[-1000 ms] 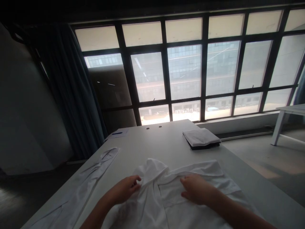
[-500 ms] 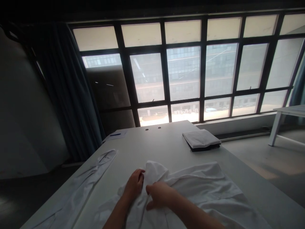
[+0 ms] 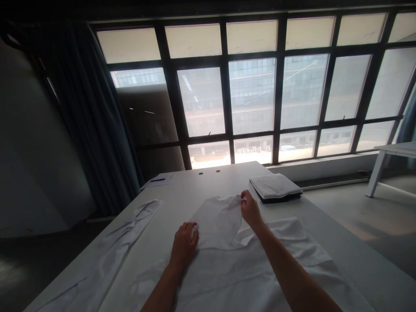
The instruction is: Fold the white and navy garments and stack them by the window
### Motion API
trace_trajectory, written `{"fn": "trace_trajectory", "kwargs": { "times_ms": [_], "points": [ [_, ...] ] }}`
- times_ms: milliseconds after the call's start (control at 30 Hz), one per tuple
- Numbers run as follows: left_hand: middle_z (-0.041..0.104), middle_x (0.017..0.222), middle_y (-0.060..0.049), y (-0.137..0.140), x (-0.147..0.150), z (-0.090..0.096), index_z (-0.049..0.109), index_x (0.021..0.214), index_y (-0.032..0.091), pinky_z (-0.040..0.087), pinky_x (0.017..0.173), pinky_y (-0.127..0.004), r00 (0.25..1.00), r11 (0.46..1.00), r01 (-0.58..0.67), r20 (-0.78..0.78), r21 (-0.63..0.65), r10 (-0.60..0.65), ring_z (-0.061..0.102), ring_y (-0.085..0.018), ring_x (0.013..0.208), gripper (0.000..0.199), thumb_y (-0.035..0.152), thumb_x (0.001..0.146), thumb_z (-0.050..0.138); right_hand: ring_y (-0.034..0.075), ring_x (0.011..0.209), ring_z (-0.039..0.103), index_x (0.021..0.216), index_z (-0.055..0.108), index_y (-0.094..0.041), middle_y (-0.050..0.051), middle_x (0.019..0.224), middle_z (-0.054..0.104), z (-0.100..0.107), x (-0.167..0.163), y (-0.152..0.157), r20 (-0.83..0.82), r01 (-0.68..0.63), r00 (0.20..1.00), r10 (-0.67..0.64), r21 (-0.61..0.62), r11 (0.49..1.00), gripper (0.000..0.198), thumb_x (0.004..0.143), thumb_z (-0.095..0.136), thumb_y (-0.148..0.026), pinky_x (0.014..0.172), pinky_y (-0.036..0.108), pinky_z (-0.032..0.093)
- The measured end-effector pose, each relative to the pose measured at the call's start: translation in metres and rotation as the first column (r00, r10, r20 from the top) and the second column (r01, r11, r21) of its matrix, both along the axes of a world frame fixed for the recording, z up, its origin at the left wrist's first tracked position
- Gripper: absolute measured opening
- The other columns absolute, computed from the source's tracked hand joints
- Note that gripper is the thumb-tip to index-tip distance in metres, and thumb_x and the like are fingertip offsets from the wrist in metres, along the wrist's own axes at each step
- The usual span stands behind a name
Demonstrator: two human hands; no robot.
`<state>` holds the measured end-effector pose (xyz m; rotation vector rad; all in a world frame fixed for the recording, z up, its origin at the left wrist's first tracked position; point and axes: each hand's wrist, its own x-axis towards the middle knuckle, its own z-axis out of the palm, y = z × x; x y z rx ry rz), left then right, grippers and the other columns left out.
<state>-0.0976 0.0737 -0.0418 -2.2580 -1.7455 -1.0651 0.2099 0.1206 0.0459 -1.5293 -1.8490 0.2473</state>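
Note:
A white garment (image 3: 224,273), perhaps a shirt, lies spread on the white table (image 3: 195,190) in front of me. Its far part, a pointed flap like a hood or collar, stretches between my hands. My right hand (image 3: 251,209) pinches the flap's upper right corner, a little off the table. At the flap's left edge my left hand (image 3: 186,240) is closed on a bunch of the cloth. Loose folds run across the garment's right side beneath my right forearm. The near end passes out of the frame.
Another crumpled white garment (image 3: 113,242) lies along the table's left edge. Paper with a pen (image 3: 157,180) rests at the far left corner. A folded white and black stack of cloth (image 3: 275,187) sits at the far right. A second table (image 3: 398,149) stands beyond, by the windows.
My right hand has moved away and to the right, drawing the bunched cloth out into a flatter flap. My left hand stays near the same place. The camera has tilted slightly.

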Motion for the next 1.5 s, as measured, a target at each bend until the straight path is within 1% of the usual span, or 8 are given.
{"fn": "trace_trajectory", "kwargs": {
  "times_ms": [433,633,700,833,900,1067,1267,1500],
  "points": [
    [0.066,0.119,-0.011,-0.002,-0.002,0.006,0.059,0.12,0.022,0.046,0.102,-0.046,0.962,0.987,-0.149,0.239,0.055,0.132,0.061,-0.027,0.113,0.033,0.042,0.099,0.042,0.019,0.08,0.063,0.084,0.07,-0.019,0.003,0.086,0.072,-0.005,-0.026,-0.037,0.091,-0.458,0.84,0.534,-0.406,0.791,0.016,0.07,0.065,-0.022,0.072,0.027,0.047],
    [0.064,0.104,-0.009,-0.005,-0.011,0.013,0.053,0.114,0.021,0.051,0.081,-0.037,0.834,0.935,-0.346,0.481,0.075,0.27,0.063,-0.025,0.095,0.031,0.041,0.101,0.033,0.014,0.069,0.06,0.089,0.069,-0.019,-0.006,0.076,0.066,0.014,-0.053,-0.062,-0.429,-0.8,0.447,0.785,-0.584,0.137,0.024,0.071,0.075,-0.034,0.063,0.023,0.048],
    [0.063,0.101,-0.007,-0.006,-0.014,0.012,0.052,0.113,0.021,0.051,0.079,-0.036,0.802,0.916,-0.393,0.516,0.077,0.3,0.062,-0.023,0.092,0.03,0.039,0.101,0.031,0.016,0.077,0.063,0.093,0.068,-0.018,-0.002,0.085,0.069,0.011,-0.055,-0.057,-0.58,-0.881,0.45,0.679,-0.411,0.233,0.033,0.072,0.076,-0.042,0.069,0.026,0.051],
    [0.058,0.088,-0.004,-0.008,-0.017,0.01,0.049,0.115,0.021,0.05,0.072,-0.034,0.759,0.883,-0.465,0.543,0.066,0.359,0.06,-0.022,0.082,0.034,0.036,0.102,0.021,0.026,0.115,0.062,0.142,0.044,-0.023,0.014,0.138,0.055,-0.001,-0.048,-0.03,-0.749,-0.527,0.546,0.375,0.04,0.849,0.07,0.085,0.06,-0.059,0.086,0.036,0.054],
    [0.057,0.085,-0.003,-0.009,-0.016,0.009,0.048,0.115,0.021,0.049,0.069,-0.033,0.778,0.891,-0.45,0.515,0.06,0.359,0.059,-0.022,0.077,0.033,0.037,0.102,0.021,0.029,0.136,0.048,0.158,0.012,-0.03,0.016,0.16,0.027,-0.007,-0.04,-0.015,-0.704,-0.323,0.637,0.315,0.127,0.938,0.091,0.085,0.061,-0.057,0.095,0.042,0.052],
    [0.064,0.095,-0.007,-0.007,0.0,0.006,0.054,0.11,0.022,0.05,0.083,-0.036,0.933,0.974,-0.224,0.294,0.021,0.208,0.063,-0.023,0.087,0.028,0.037,0.098,0.034,0.024,0.127,0.055,0.147,0.037,-0.019,0.018,0.153,0.039,-0.022,-0.029,-0.008,-0.198,-0.239,0.955,0.222,-0.067,0.969,0.057,0.094,0.046,-0.038,0.099,0.037,0.049],
    [0.072,0.113,-0.007,-0.009,0.019,0.001,0.069,0.11,0.026,0.048,0.096,-0.037,0.993,0.973,0.1,-0.033,-0.208,-0.11,0.066,-0.024,0.105,0.025,0.033,0.092,0.053,0.027,0.1,0.067,0.112,0.064,-0.015,0.015,0.113,0.067,-0.043,-0.038,-0.031,0.12,-0.292,0.931,0.344,-0.32,0.901,0.043,0.073,0.073,-0.029,0.087,0.037,0.049],
    [0.054,0.149,-0.012,-0.004,0.013,-0.011,0.058,0.14,0.023,0.036,0.113,-0.048,0.979,0.94,-0.022,-0.198,-0.339,-0.048,0.049,-0.03,0.137,0.052,0.053,0.1,0.042,0.027,0.11,0.064,0.125,0.055,-0.019,0.014,0.119,0.068,-0.041,-0.046,-0.04,0.288,-0.245,0.893,0.346,-0.334,0.91,0.045,0.081,0.061,-0.021,0.091,0.036,0.046]
  ]
}}
